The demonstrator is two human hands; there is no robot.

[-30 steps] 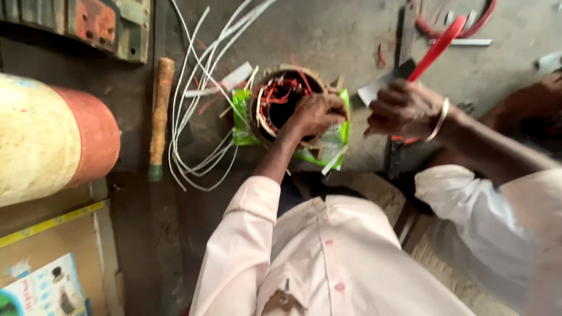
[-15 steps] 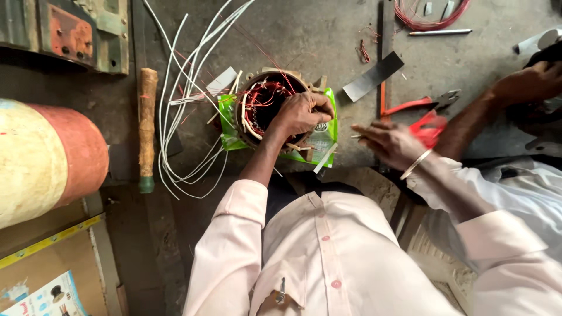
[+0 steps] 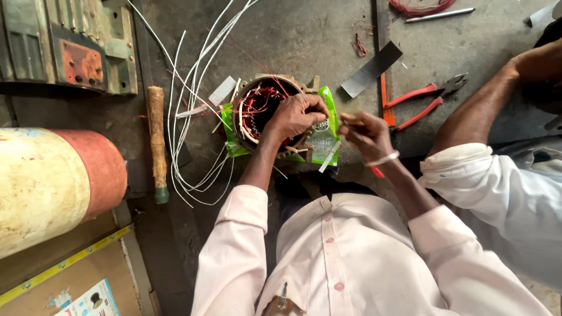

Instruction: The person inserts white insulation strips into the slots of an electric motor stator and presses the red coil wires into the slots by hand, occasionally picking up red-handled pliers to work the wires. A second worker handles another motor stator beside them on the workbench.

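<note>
Left hand (image 3: 298,117) gripping stator (image 3: 266,111) rim; right hand (image 3: 366,131) pinched, contents unclear.

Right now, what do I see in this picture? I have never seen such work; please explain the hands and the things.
The camera sits on a person's head and looks down. The left hand rests on the rim of a round motor stator with red windings, which stands on green plastic. The right hand pinches something small; I cannot tell what. Red pliers, white wires and a wooden-handled tool lie on the floor. Another person's arm reaches in from the right.
</note>
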